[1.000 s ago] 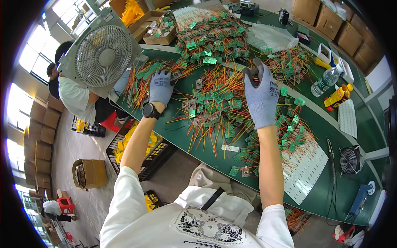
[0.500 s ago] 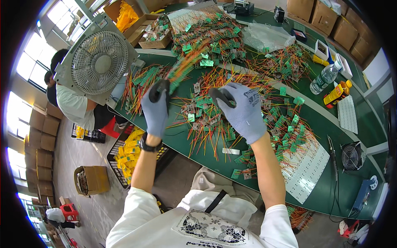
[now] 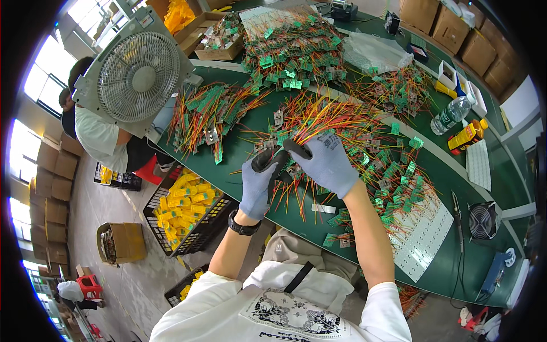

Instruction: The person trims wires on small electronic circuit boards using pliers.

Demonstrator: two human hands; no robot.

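On the green counter [image 3: 256, 171], my hands have come together from spread apart: left hand [image 3: 259, 183] and right hand [image 3: 326, 162] both pinch a small wired board [image 3: 283, 161] lifted from the pile [image 3: 347, 137], so sorting seems underway.
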